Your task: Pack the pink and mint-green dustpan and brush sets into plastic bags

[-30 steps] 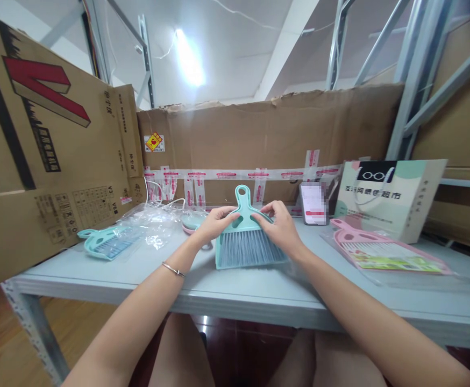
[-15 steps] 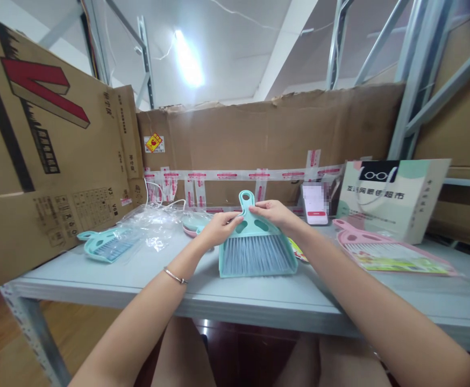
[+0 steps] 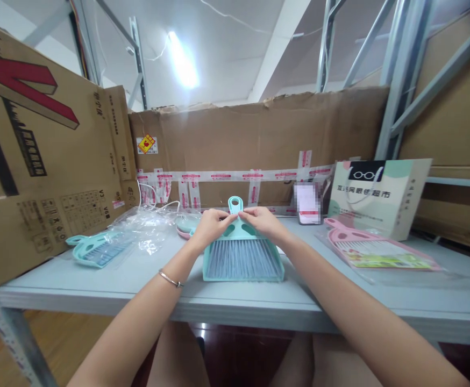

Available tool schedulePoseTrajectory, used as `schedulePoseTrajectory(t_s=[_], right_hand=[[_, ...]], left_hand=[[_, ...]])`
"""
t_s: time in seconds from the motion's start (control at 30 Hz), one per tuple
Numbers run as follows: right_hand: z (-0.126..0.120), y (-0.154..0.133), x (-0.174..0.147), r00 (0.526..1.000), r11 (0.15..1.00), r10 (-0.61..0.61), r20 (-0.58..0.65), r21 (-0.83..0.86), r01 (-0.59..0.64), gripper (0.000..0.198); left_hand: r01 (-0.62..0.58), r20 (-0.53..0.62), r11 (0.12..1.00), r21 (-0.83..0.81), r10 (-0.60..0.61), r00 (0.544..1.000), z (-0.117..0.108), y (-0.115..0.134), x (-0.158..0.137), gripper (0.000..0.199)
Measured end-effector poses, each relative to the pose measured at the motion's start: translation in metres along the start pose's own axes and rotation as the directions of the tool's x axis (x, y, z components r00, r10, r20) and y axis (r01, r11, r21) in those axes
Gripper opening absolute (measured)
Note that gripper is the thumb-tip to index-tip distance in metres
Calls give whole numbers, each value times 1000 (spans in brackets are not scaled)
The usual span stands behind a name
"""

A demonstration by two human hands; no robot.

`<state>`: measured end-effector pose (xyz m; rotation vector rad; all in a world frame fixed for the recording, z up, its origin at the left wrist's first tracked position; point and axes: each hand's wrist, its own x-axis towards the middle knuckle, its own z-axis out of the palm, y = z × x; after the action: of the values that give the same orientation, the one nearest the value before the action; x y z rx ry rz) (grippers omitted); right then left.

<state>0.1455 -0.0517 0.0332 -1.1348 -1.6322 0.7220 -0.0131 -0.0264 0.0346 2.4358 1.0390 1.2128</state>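
A mint-green hand brush (image 3: 247, 258) with grey-blue bristles is nested in a dustpan (image 3: 206, 269) of the same colour, standing near the middle of the table. My left hand (image 3: 214, 228) grips the upper left of the brush, fingers closed at the base of its handle. From the other side my right hand (image 3: 265, 223) pinches the same spot, its fingertips almost meeting the left ones. The looped handle end rises above both hands. Behind my left hand lie a round mint item and a pink one (image 3: 184, 232), partly hidden.
A wrapped mint brush set (image 3: 95, 250) and crumpled clear plastic (image 3: 148, 228) lie on the left. To the right are a pink brush set (image 3: 380, 247) in clear wrap, a phone (image 3: 308, 204) and a paper bag (image 3: 372, 196). Cardboard (image 3: 219, 134) walls the table's back.
My right hand has come down and inward on the handle, closer to my left. The set sits slightly lower and left in view, while the camera view has also shifted.
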Motion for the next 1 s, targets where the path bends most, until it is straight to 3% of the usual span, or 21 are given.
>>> schedulePoseTrajectory(t_s=[0.07,0.13,0.2,0.23,0.3,0.37,0.43,0.5,0.63,0.7,0.8,0.9,1.0], right_hand=[[-7,2,0,994,995,22,108,95,-32,39],[-22,7,1,992,987,53,118,142,-70,37],[-45,16,2,995,995,95,-42,35,-94,35],[-57,21,2,982,984,115,-150,-115,-133,33],[-78,34,2,950,837,221,-219,-458,-300,33],[-90,44,0,901,628,410,-138,-674,-389,35],[-93,51,-2,834,496,548,-66,-777,-387,40],[-91,54,-2,796,432,603,-51,-818,-380,44],[-89,56,-1,762,396,646,-38,-837,-378,39],[-90,55,-2,771,403,635,-43,-833,-379,37],[-91,54,-4,779,436,618,-104,-779,-450,46],[-89,54,-4,741,467,662,-111,-713,-524,54],[-89,55,-3,765,442,637,-94,-769,-463,46]], left_hand=[[37,24,999,-4,-37,999,-1,-3,0,49],[95,55,995,-27,-93,994,-2,-10,-1,48],[162,73,985,-55,-158,985,-4,-18,-1,46],[191,73,979,-70,-186,980,-4,-22,-1,46],[239,70,966,-100,-233,970,-5,-30,-1,46],[275,87,954,-118,-266,960,-5,-36,0,48],[291,116,948,-130,-277,954,-5,-39,1,49],[291,133,946,-144,-273,953,-3,-41,2,49],[305,143,938,-165,-283,948,-2,-42,2,47],[313,148,934,-173,-290,946,-3,-41,1,46],[316,146,931,-182,-292,945,-4,-40,1,46],[317,139,929,-191,-294,946,-5,-38,1,44],[317,137,928,-198,-294,946,-6,-37,1,42]])
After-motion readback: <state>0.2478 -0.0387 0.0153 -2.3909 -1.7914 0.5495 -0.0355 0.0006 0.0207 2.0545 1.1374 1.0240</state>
